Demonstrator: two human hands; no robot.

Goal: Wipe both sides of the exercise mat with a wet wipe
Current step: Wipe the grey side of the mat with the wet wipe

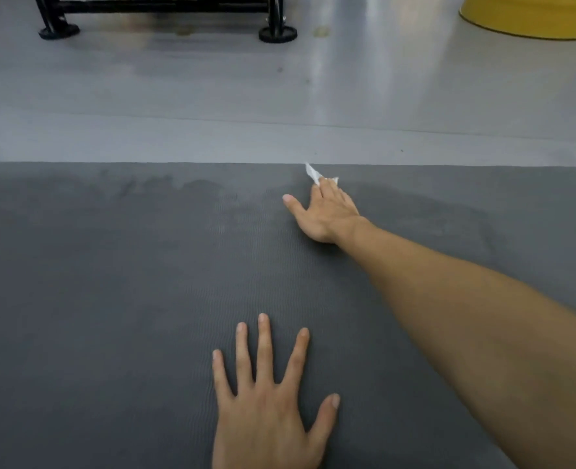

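Right hand (327, 211) presses small white wet wipe (315, 174) onto far edge of dark grey foam mat (110, 299). Left hand (269, 411) flat, fingers spread, holds nothing.

Exercise mat (110, 299) spread flat on the floor (212, 106), filling the near part of the view. Left hand (269, 411) flat on the mat, near edge, middle. Right hand (327, 211) farther out and slightly right, close to the mat's far edge, arm stretching back toward the lower right. Wet wipe (315, 176) under the right fingertips, poking out at the far edge. Beyond the mat, on the floor: stand feet (276, 33) far left to centre, round tub (533, 18) far right.
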